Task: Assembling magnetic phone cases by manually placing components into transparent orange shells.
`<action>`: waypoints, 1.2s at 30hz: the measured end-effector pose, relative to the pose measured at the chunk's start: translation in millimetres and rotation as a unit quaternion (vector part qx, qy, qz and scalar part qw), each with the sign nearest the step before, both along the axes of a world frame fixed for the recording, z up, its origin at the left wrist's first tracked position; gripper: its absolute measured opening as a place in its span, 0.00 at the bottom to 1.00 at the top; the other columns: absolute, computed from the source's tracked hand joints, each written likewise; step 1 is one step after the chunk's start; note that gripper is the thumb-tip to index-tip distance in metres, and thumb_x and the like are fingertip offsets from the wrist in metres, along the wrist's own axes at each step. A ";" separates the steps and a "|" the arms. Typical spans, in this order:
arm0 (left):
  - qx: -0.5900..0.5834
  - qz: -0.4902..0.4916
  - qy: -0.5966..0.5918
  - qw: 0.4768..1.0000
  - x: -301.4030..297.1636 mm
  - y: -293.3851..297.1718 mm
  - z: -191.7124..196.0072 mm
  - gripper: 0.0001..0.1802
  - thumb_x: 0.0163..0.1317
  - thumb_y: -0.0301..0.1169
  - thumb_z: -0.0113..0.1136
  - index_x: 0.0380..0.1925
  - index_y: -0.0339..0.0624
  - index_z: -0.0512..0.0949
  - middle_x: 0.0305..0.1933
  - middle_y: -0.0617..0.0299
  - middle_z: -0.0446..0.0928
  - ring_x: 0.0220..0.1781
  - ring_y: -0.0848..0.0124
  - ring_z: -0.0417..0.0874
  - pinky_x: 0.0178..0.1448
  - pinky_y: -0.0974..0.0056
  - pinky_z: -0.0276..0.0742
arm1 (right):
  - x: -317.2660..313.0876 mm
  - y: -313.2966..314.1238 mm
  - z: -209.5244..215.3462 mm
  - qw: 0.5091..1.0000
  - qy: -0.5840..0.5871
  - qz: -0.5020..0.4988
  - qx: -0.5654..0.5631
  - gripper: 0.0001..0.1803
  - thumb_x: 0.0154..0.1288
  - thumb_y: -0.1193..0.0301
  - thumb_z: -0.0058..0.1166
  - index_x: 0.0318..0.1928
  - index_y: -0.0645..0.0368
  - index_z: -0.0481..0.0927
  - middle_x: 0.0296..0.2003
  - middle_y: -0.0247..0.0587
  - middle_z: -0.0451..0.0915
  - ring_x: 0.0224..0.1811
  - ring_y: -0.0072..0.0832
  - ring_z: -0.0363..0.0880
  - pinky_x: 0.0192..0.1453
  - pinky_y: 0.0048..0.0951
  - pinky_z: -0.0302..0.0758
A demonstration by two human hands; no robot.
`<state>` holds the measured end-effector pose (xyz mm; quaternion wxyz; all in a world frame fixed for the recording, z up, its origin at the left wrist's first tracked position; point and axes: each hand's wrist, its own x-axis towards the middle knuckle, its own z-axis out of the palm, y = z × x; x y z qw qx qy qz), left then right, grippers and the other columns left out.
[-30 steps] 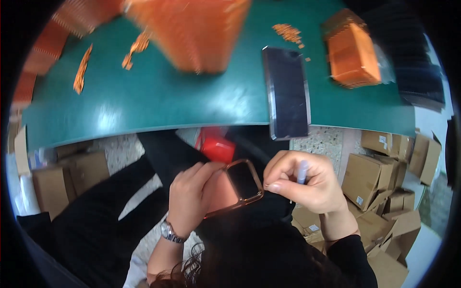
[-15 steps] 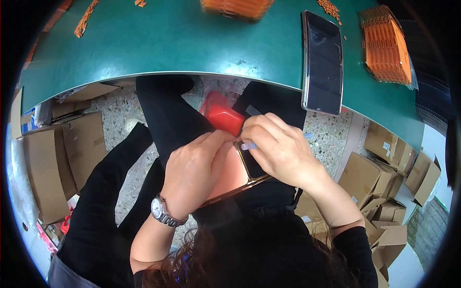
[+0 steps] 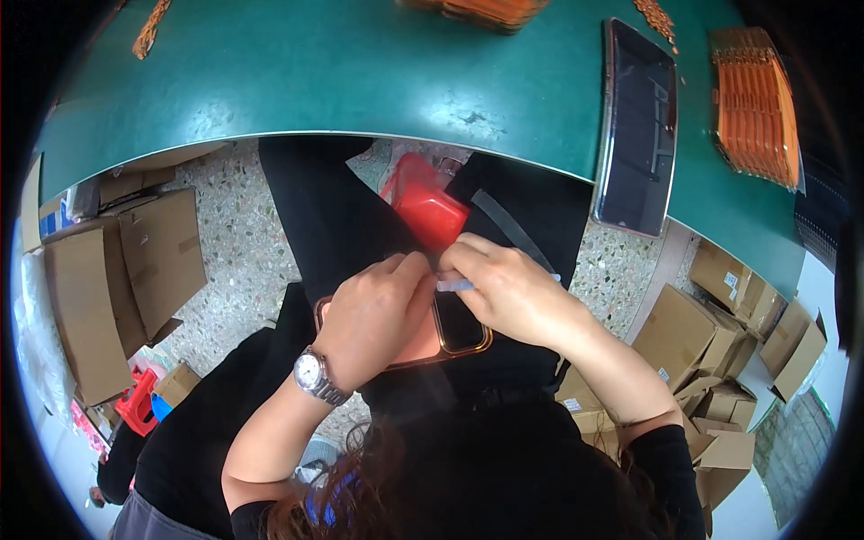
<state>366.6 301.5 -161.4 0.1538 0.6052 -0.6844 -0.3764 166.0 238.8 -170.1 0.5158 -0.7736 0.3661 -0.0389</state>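
A phone case (image 3: 420, 344) with a salmon-orange back and a shiny gold edge lies across my lap, its dark camera opening (image 3: 463, 326) at the right end. My left hand (image 3: 380, 301), a silver watch on its wrist, is curled over the case and grips it, with the thumb hidden. My right hand (image 3: 508, 286) is closed around a slim translucent stick (image 3: 454, 285), whose far end pokes out past the knuckles. The fingertips of both hands meet above the case's upper edge; anything small between them is hidden.
The green table (image 3: 306, 81) curves in front of me. On it are a large dark-screened phone (image 3: 637, 126), a stack of orange cases (image 3: 756, 108) and small orange pieces (image 3: 655, 18). A red container (image 3: 427, 202) sits between my legs. Cardboard boxes (image 3: 162, 256) stand at both sides.
The case has turned to lie more level, moving slightly left and nearer to me with my hands. The table and its things have shifted in the picture. A leg at the left has moved.
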 end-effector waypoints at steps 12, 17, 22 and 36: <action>-0.037 -0.015 -0.048 0.998 -0.3 1.5 -5.2 0.09 0.64 0.30 0.68 0.33 0.41 0.76 0.29 0.56 0.80 0.33 0.58 0.86 0.37 0.56 0.82 | -2.2 0.4 12.5 0.983 0.111 0.081 -0.118 0.24 0.73 0.67 0.60 0.63 0.69 0.78 0.50 0.44 0.79 0.50 0.40 0.81 0.44 0.38 0.85; -0.058 -0.013 -0.067 0.996 -4.4 1.5 -2.4 0.09 0.64 0.30 0.68 0.33 0.41 0.76 0.30 0.57 0.80 0.32 0.58 0.85 0.37 0.55 0.82 | 0.3 1.0 6.7 0.964 0.109 0.112 -0.216 0.20 0.71 0.67 0.61 0.56 0.69 0.83 0.40 0.38 0.80 0.43 0.32 0.79 0.38 0.32 0.83; -0.033 0.014 -0.052 0.998 -7.2 5.8 -2.2 0.08 0.64 0.29 0.69 0.33 0.41 0.77 0.30 0.57 0.80 0.33 0.58 0.85 0.37 0.55 0.82 | -1.2 1.1 7.9 0.957 0.101 0.123 -0.242 0.21 0.70 0.66 0.62 0.56 0.69 0.84 0.39 0.37 0.80 0.43 0.31 0.79 0.37 0.31 0.83; -0.043 0.014 -0.053 0.998 -5.9 8.8 -6.5 0.09 0.64 0.30 0.68 0.31 0.42 0.76 0.29 0.58 0.79 0.33 0.59 0.85 0.38 0.56 0.82 | -0.4 -1.0 14.9 0.945 0.103 0.165 -0.262 0.26 0.67 0.69 0.63 0.61 0.72 0.81 0.42 0.37 0.80 0.44 0.30 0.78 0.37 0.29 0.83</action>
